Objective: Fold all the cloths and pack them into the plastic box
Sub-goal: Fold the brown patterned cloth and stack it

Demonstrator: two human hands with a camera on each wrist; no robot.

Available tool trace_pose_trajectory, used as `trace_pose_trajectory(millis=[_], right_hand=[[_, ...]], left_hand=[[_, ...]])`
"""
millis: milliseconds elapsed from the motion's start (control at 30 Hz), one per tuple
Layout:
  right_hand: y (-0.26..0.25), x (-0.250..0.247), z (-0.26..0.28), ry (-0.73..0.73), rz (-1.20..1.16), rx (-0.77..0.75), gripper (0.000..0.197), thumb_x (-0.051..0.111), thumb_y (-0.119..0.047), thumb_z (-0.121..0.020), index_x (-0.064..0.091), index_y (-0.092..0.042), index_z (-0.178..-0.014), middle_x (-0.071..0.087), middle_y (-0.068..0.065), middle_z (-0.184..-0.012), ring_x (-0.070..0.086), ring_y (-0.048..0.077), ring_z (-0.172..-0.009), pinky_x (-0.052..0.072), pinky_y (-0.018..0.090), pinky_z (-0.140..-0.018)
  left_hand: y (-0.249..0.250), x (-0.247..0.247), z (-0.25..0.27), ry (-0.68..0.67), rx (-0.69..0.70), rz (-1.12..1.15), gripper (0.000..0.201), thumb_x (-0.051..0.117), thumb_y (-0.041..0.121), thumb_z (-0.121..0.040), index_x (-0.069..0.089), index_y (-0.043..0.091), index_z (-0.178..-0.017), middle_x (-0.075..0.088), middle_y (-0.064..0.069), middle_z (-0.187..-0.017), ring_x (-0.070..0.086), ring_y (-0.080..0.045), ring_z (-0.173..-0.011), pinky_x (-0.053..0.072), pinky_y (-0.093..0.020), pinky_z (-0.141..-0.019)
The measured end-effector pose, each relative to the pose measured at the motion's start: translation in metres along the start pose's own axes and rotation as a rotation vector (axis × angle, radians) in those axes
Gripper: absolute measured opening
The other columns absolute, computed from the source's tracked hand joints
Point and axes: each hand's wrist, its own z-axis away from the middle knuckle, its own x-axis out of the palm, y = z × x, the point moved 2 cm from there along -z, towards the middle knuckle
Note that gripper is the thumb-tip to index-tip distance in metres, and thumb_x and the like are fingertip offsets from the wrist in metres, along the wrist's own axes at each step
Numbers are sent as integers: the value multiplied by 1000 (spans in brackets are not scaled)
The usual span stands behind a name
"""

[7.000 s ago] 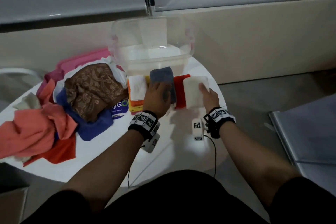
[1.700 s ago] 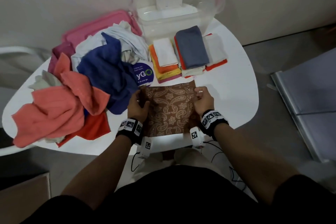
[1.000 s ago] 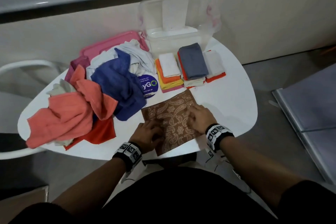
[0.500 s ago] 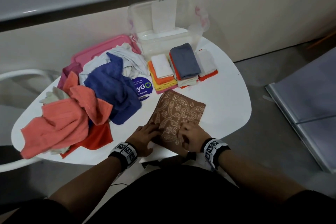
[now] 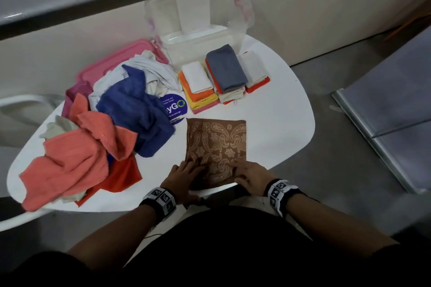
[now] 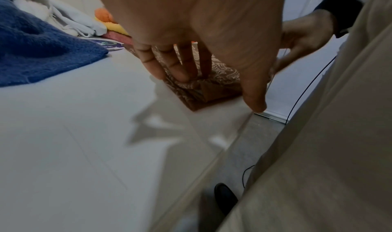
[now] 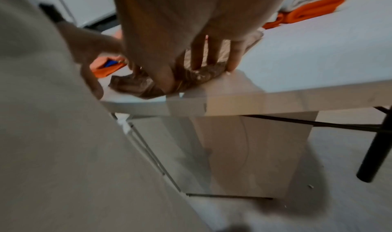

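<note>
hands [image 5: 184, 176] [image 5: 250, 177] on brown cloth [image 5: 215, 144]; stacks [image 5: 225, 74] beside plastic box [image 5: 198, 42]

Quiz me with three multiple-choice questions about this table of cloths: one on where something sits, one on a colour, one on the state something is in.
1. Where does the brown paisley cloth lie?
A) on the floor
B) spread on the white table, by its near edge
C) over a chair

2. What colour tops the middle stack of folded cloths?
A) green
B) black
C) grey

3. How does the clear plastic box stand?
A) upright, with no lid on it
B) with its lid shut
C) upside down

Answers: 1 B, the head view shows it spread on the table close to the person; 2 C, a grey cloth lies uppermost there; 3 A, its top is open and its walls stand upright.
</note>
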Motion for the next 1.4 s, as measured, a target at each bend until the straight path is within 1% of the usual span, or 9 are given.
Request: trace_pose_trajectory(millis=[133, 233, 333, 500, 933, 1133, 1233, 1333, 1400], right_hand=[[9, -14, -1, -13, -280, 282, 14, 51, -27, -100, 58, -16, -101, 70, 4, -90, 65, 27, -84, 48, 33, -73], [14, -25, -9, 77, -368, 341, 13, 50, -26, -101, 56, -16, -98, 67, 1, -78, 61, 22, -70, 45, 31, -67], [19, -37, -21, 150, -420, 426, 17, 51, -30, -101, 58, -15, -98, 67, 3, -83, 62, 21, -76, 42, 27, -68], [39, -52, -50, 327, -560, 613, 29, 51, -37, -100, 62, -11, -105, 67, 3, -98, 60, 21, -91, 40, 26, -76], [51, -49, -95, 379, -560, 860, 24, 49, -25, -100, 60, -7, -111, 67, 14, -109, 59, 30, -104, 34, 24, -76], [41, -54, -94, 471, -456, 844, 19, 41, -14, -98, 50, -5, -112, 59, 14, -91, 56, 32, -80, 35, 29, -65], [31, -55, -91, 539, -216, 599, 14, 55, -11, -88, 51, -10, -102, 54, 8, -92, 49, 24, -74, 38, 32, -66], [19, -37, -87, 268, -153, 337, 16, 62, -19, -86, 55, -20, -101, 57, 2, -97, 58, 24, -80, 45, 32, -70], [22, -22, -82, 38, -170, 354, 47, 68, -21, -82, 52, -25, -126, 54, 6, -120, 59, 28, -101, 51, 39, -85]], left_hand=[[1, 5, 3, 30, -10, -18, 97, 54, 74, -64, 29, 34, -149, 41, -1, -136, 40, -27, -121, 43, -44, -92], [0, 7, 5, 146, 27, 29, 61, 43, 61, -76, 56, 34, -130, 54, -1, -120, 50, -30, -108, 46, -42, -81], [-8, 0, -1, 385, -57, 244, 38, 44, 45, -77, 72, 24, -93, 65, -2, -95, 59, -33, -86, 46, -40, -70], [-25, -43, -23, 439, -461, 881, 51, 50, 59, -80, 70, 14, -92, 70, 3, -88, 63, -20, -85, 44, -28, -76], [-38, -34, -81, 347, -705, 787, 38, 41, 37, -101, 53, 7, -122, 65, -24, -107, 60, -44, -99, 45, -40, -79], [-33, -31, -72, 397, -761, 789, 37, 45, 44, -98, 46, 14, -119, 67, -19, -101, 63, -41, -93, 51, -44, -76], [-31, -36, -67, 418, -833, 764, 51, 50, 60, -90, 44, 19, -120, 66, -9, -107, 64, -34, -95, 50, -41, -79], [-26, -38, -66, 296, -828, 686, 64, 61, 62, -82, 45, 15, -122, 53, -8, -120, 58, -32, -105, 49, -43, -86], [-21, -37, -66, 213, -791, 597, 67, 65, 55, -83, 44, 11, -128, 46, -12, -125, 50, -34, -115, 48, -45, -89]])
